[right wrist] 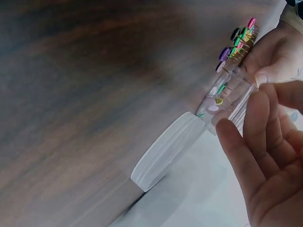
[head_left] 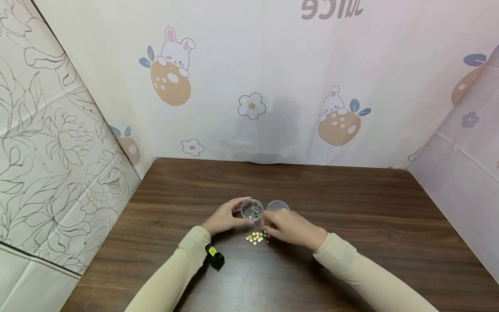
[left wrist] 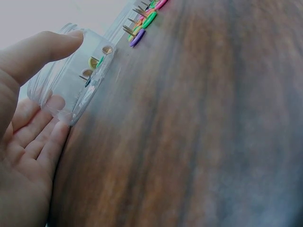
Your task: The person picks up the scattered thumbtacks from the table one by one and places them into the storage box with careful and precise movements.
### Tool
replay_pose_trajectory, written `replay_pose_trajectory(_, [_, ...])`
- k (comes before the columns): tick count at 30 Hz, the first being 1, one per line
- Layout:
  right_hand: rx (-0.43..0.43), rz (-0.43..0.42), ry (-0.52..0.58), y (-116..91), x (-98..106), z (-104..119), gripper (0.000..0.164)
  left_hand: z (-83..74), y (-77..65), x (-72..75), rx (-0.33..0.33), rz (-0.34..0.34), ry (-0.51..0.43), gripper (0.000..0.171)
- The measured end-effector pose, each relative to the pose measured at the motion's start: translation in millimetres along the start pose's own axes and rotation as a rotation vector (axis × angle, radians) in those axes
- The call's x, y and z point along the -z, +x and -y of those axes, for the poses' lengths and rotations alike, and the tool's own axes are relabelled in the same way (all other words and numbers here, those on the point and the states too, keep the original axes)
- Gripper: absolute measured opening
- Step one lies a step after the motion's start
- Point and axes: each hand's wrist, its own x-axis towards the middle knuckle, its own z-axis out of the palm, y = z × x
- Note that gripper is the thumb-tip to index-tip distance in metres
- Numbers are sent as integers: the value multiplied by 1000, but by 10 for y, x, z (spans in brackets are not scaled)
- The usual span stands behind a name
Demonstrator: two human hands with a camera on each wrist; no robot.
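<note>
My left hand (head_left: 228, 219) holds a clear round plastic container (head_left: 251, 209) between thumb and fingers, near the tabletop. A few thumbtacks (left wrist: 92, 64) lie inside it, with metal pins and coloured heads. Close to the container's right side is my right hand (head_left: 290, 227), its fingers bent and tips drawn together in the right wrist view. Whether anything sits between those fingertips is hidden. Just in front of the container, a cluster of loose thumbtacks (head_left: 255, 237) rests pins up, with green, pink, purple and black heads. Behind my right hand stands a round translucent lid (right wrist: 166, 151).
Everything stands on a dark wood-grain table (head_left: 187, 186). A printed curtain (head_left: 249, 78) rises along its back edge, and a flower-patterned sheet (head_left: 50, 143) borders the left side. A black device with a yellow mark (head_left: 214, 256) is at my left wrist.
</note>
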Motion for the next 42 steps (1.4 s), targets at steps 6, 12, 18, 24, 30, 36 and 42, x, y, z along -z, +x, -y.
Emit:
replay_pose_trajectory(6, [-35, -57, -17, 65, 4, 9, 5, 3, -5, -2, -5, 4, 2, 72])
replay_pose_trajectory(12, [-67, -117, -54, 136, -4, 20, 9, 0, -6, -1, 2, 4, 1, 71])
replay_pose_trajectory(18, [-116, -119, -24, 204, -12, 12, 8, 7, -2, 2, 0, 2, 2, 72])
replay_pose_trajectory(24, [-138, -99, -15, 262, -37, -26, 5, 9, -2, 2, 9, 10, -13, 72])
replay_pose_trajectory(30, [-166, -78, -36, 326, -43, -50, 6, 13, -5, 2, 14, 7, -12, 71])
replay_pose_trajectory(36, [-185, -59, -34, 353, -34, -58, 6, 3, -8, 0, 24, 3, -3, 72])
replay_pose_trajectory(42, [-193, -52, -26, 358, -27, -70, 6, -36, -8, 8, 24, 11, 6, 72])
